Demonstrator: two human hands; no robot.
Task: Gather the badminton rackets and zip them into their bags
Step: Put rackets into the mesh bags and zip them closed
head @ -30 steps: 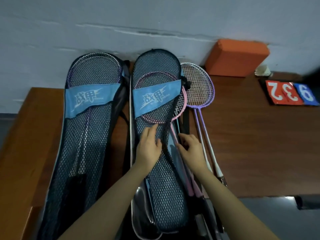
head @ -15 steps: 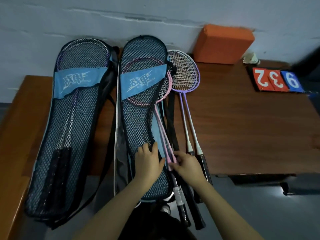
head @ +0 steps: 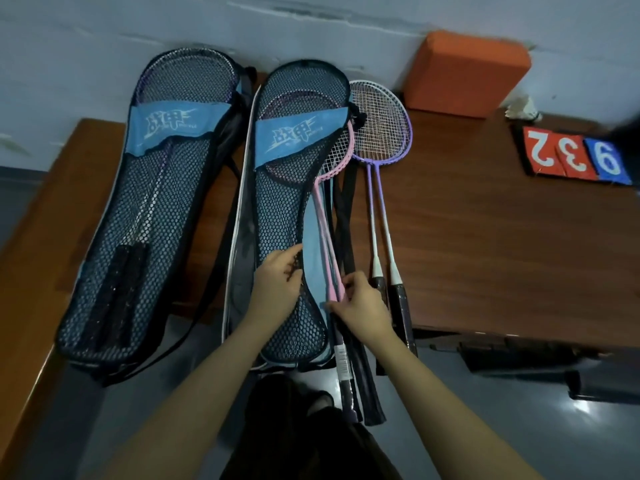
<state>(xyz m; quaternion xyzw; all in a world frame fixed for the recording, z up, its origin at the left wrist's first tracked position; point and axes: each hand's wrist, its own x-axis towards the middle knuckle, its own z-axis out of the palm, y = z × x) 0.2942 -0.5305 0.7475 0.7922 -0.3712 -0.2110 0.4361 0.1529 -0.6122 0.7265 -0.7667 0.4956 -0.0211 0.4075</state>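
From the head camera, the wooden tabletop (head: 485, 237) carries two mesh racket bags side by side, their wide ends against the pale wall (head: 104, 36). Taking the middle bag (head: 287, 209) as landmark: the other mesh bag (head: 145, 216) lies just to its left, with a pair of rackets with black grips (head: 123, 271) showing through the netting. The middle bag's near end hangs past the tabletop edge. The pink rackets (head: 325, 230) have their heads tucked under the bag's mesh flap, while their shafts run out along its right edge over the light blue lining. Just right of those lie black straps (head: 346, 209), and beyond them the purple rackets (head: 381, 123) rest bare on the tabletop, heads toward the wall.

The left hand (head: 280, 285) sits on the lower part of the middle bag, its fingers curled on the mesh flap's right edge. The right hand (head: 363, 306), just right of the bag, pinches the pink shafts near where they meet the dark handles.

Well right of the bag, an orange block (head: 464, 71) leans at the wall, a white shuttlecock (head: 523, 109) lies beside it, and number cards reading 2, 3, 9 (head: 575, 155) lie flat.
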